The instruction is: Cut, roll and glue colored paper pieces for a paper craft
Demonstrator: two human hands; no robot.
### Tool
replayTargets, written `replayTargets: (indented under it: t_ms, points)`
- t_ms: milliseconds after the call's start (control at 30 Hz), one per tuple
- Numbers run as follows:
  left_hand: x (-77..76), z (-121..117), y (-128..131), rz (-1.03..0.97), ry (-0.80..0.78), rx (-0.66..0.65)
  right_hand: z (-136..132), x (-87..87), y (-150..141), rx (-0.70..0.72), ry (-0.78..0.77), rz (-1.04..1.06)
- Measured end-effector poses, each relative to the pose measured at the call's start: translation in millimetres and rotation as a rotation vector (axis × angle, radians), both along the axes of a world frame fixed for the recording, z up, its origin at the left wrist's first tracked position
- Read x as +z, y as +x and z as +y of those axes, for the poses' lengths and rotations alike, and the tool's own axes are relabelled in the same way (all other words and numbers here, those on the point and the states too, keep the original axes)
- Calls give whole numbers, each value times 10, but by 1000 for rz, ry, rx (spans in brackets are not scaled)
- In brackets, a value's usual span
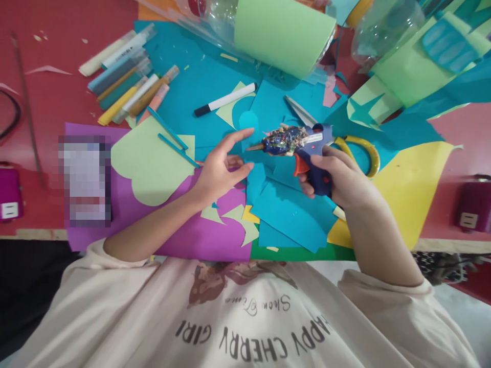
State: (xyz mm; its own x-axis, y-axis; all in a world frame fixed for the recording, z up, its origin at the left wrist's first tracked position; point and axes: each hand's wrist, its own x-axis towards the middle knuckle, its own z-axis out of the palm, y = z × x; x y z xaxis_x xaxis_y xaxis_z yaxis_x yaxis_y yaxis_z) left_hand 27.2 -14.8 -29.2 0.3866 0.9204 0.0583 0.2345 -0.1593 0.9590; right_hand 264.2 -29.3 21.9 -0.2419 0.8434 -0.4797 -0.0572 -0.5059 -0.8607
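My right hand (343, 174) is wrapped round the grip of a blue glue gun (316, 145) with an orange trigger. Its nozzle points left, and the front of its barrel is crusted with dried bits. Just left of the nozzle, my left hand (220, 168) has its thumb and fingers apart, with nothing seen between them. A small light blue paper circle (248, 120) lies beyond its fingertips. Blue paper sheets (293, 214) lie below the glue gun. Yellow-handled scissors (370, 156) are partly hidden behind the gun and my right hand.
Several markers (126, 76) lie at the upper left, and a black-capped white marker (226, 99) lies nearer the middle. A green cloud-shaped paper (149, 163) rests on purple paper (180, 230) beside a blurred phone-like object (86, 184). A plastic bottle wrapped in green paper (284, 33) lies at the back.
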Motion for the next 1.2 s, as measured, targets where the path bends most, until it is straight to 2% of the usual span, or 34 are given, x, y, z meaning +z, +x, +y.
replayTargets:
  t_ms: [133,467,667,1200]
  points:
    - [-3,1,-16,26,-4,19,32,-79,-9,-36,103,-76]
    - [41,-60,-22,142,137,9,-40,-94,-63,-28,245,-240]
    - [42,-71,-16,147,168,10,-55,-111,-101,16,266,-252]
    - [84,-117,-26,171,180,44,-51,-139,-79,10,222,-170]
